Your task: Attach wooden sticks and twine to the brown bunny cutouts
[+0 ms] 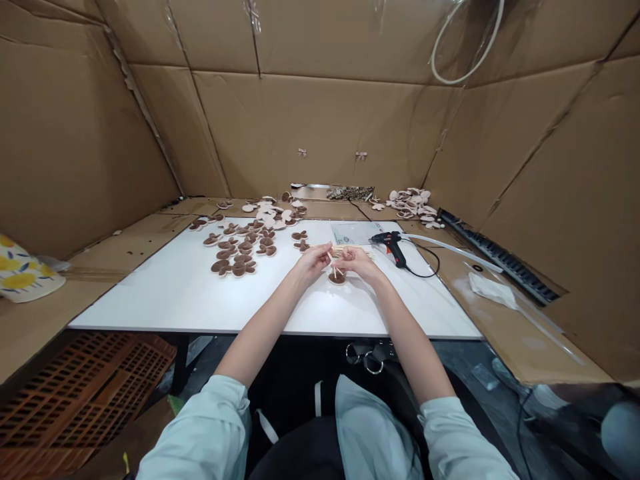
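Over the middle of the white table, my left hand (314,259) and my right hand (356,261) nearly meet, fingers closed in a pinch. A thin pale strip (331,256) runs between their fingertips; whether it is ribbon or cord is too small to tell. Just below the fingers lies a brown, round-eared fabric piece (337,277) with a light edge, partly covered by my right hand. Behind the hands, a bundle of pale strips (345,249) lies on the table, partly hidden.
Several brown fabric pieces (243,247) lie left on the white tabletop (170,287). Pale-side-up pieces (270,212) lie behind them, with another pile (411,201) at back right. A black glue gun (393,248) with its cord lies right of my hands. Cardboard walls (320,120) surround the table.
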`<act>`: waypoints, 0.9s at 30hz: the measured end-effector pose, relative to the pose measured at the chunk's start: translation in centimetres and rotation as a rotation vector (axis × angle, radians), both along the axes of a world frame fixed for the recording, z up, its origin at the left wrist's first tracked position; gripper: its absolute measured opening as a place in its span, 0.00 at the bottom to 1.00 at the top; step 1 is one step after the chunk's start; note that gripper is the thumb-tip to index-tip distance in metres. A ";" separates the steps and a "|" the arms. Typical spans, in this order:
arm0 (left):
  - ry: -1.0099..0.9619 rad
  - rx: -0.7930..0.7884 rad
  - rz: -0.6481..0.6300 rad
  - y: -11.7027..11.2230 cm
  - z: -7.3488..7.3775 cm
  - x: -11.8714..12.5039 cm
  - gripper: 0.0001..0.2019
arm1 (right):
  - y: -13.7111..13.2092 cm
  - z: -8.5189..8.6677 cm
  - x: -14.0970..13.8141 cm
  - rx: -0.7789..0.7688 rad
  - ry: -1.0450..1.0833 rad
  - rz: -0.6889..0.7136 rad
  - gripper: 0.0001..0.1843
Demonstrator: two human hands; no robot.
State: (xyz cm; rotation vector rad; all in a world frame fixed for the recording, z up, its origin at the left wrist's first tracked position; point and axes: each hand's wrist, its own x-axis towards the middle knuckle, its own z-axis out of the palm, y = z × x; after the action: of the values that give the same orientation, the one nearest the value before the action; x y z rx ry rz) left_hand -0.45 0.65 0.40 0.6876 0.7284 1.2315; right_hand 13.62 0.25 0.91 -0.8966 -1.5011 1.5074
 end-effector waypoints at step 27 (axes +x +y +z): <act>0.312 0.097 0.098 -0.3 0.2 0.2 0.09 | 1.0 -0.6 0.7 0.021 0.116 -0.352 0.18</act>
State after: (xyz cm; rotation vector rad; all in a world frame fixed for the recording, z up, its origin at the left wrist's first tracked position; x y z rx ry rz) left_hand -0.29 0.32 0.60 0.9467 0.9739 1.2695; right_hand 14.30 1.27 0.35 -0.9852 -1.2001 1.2607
